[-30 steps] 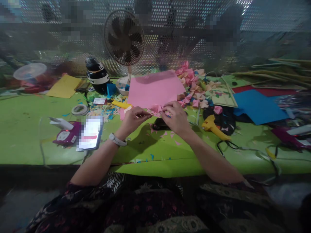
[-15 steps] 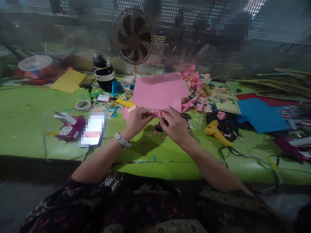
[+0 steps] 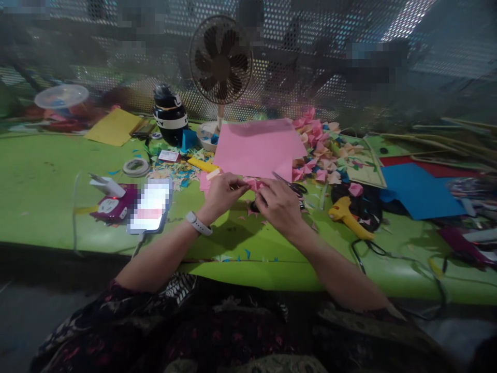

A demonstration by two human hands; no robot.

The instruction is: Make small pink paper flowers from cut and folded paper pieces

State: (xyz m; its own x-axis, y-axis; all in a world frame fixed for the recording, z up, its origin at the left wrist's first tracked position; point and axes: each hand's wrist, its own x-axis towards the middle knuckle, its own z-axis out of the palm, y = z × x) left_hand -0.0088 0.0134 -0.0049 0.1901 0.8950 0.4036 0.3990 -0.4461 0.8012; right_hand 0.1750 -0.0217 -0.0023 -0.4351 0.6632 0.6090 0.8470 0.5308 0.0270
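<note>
Between my two hands is a small pink paper piece (image 3: pixel 254 184), partly covered by the fingers. My left hand (image 3: pixel 225 194), with a white watch on its wrist, pinches the left side of it. My right hand (image 3: pixel 277 204) has its fingers curled on the right side. Just behind the hands lies a large pink paper sheet (image 3: pixel 258 147). Dark-handled scissors (image 3: pixel 298 189) rest beyond my right hand, partly hidden by it. A yellow cutter (image 3: pixel 202 165) lies behind my left hand, on small paper scraps.
Folded pink paper pieces (image 3: pixel 312 132) are heaped at the back right. A yellow glue gun (image 3: pixel 351 217) lies right of my arm, its cord trailing forward. At left are a lit phone (image 3: pixel 149 204), a purple power strip (image 3: pixel 114 207) and a tape roll (image 3: pixel 135 167). A fan (image 3: pixel 220 59) stands behind.
The whole view has shifted slightly, so things on the table sit a little further right. Both hands stay together at the pink paper piece, with only small finger movement.
</note>
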